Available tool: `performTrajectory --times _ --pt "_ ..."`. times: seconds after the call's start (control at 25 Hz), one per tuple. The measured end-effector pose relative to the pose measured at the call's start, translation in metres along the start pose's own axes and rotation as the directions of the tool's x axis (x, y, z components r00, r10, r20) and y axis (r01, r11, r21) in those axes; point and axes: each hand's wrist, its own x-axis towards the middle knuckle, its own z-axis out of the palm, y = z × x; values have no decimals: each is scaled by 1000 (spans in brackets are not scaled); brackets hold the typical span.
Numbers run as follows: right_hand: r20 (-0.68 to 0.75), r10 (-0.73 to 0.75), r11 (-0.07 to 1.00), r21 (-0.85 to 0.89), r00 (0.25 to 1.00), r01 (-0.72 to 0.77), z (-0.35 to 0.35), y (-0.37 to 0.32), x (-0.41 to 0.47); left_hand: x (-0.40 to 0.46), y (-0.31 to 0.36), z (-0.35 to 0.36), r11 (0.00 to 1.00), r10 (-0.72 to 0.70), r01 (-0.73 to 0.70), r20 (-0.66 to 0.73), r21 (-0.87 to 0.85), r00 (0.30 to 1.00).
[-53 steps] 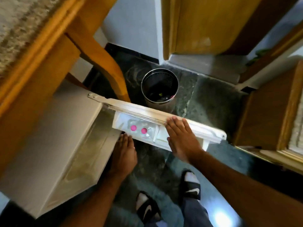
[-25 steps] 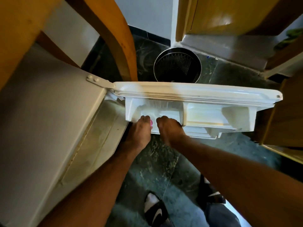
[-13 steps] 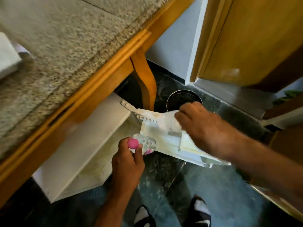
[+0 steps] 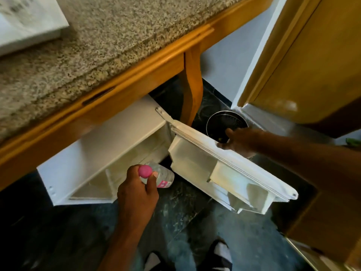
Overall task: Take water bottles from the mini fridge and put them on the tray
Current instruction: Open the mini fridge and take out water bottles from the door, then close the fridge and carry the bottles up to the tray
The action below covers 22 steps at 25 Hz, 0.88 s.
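My left hand (image 4: 136, 194) grips a clear water bottle (image 4: 165, 178) by the neck, just under its pink cap (image 4: 145, 171). The bottle has a pink label and hangs in front of the open white mini fridge (image 4: 93, 153) under the counter. My right hand (image 4: 241, 142) is closed over the top edge of the fridge door (image 4: 224, 173), which swings out to the right. No bottle shows in the door's shelves. A blurred white flat thing (image 4: 29, 22), perhaps the tray, lies on the granite countertop (image 4: 117, 36) at the top left.
A round metal bin (image 4: 218, 124) stands on the dark floor behind the door, beside a curved wooden table leg (image 4: 192, 90). Wooden cabinets (image 4: 312, 55) close in on the right. My feet in sandals (image 4: 220, 253) show at the bottom.
My left hand has lifted the bottle out of the door shelf and holds it lower left. My right hand moved from the shelf to the door's top edge. The view has risen.
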Motion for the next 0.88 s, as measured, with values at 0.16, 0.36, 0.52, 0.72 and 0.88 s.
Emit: performTrajectory --times 0.16,0.36,0.52,0.72,0.88 --pt "62 -140 980 -133 988 147 2 -30 9 -15 -13 -23 994 -108 107 51 20 993" --pt "-18 -283 953 -122 959 278 -24 -85 25 -14 -13 -65 993 -106 108 -46 37 993" --pt "-60 -208 972 99 976 213 -51 -144 45 -13 -14 -102 993 -92 100 -111 69 990" --pt "-175 -186 960 178 967 217 -97 -207 86 -6 -27 -138 990 -74 93 -159 111 985" --pt "-278 -153 947 233 948 221 -144 -223 118 9 -41 -150 984 -57 85 -174 155 983"
